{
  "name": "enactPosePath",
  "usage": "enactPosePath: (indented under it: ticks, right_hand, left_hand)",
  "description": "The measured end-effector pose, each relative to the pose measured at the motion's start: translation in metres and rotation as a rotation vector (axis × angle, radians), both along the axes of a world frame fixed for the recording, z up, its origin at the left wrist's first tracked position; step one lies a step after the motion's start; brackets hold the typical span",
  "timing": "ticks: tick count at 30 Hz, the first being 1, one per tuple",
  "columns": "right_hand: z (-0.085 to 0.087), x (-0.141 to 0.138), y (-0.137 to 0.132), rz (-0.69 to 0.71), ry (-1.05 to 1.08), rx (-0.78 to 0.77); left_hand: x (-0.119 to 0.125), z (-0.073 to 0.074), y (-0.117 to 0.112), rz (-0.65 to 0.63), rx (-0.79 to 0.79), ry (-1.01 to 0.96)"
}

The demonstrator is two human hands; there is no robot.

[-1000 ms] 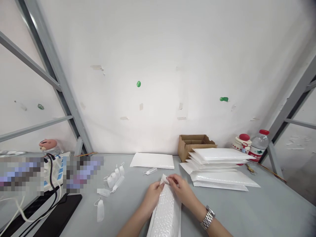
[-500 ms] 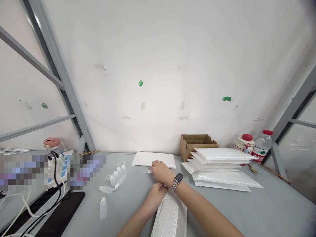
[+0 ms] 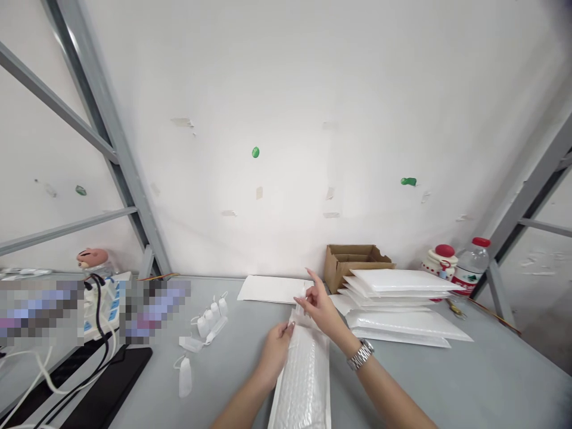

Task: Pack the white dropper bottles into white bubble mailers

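the left hand (image 3: 275, 351) pinches the upper left edge of the bubble mailer (image 3: 304, 378), which lies lengthwise on the worktop (image 3: 370, 390), its open end facing away from the person. the right hand (image 3: 320, 305) holds what looks like a small clear bottle (image 3: 303, 291) in a narrow, light grip just above that end — partly hidden by the fingers.

the grip seems the weak point: a smooth bottle held that lightly could slip and land beside the mailer. the mouth looks narrow too, so a bottle at a slant might catch on the rim and crumple it. and with one edge pinched, the mailer could twist — the stack of mailers (image 3: 402, 325) sits near the right forearm, and a stray elbow might nudge it.
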State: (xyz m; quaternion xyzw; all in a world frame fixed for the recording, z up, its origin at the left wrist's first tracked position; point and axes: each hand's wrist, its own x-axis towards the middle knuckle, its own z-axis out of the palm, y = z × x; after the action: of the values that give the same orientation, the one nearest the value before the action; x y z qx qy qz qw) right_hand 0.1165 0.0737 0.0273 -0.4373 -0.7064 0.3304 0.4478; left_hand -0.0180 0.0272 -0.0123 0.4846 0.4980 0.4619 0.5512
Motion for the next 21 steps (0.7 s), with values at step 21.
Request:
enactPosePath:
  ticks: [21]
  right_hand:
    - [-0.030,0.001,-0.012,-0.082,0.061,-0.295]
  left_hand:
    - [-0.005,-0.008,0.005,0.165,0.099,-0.024]
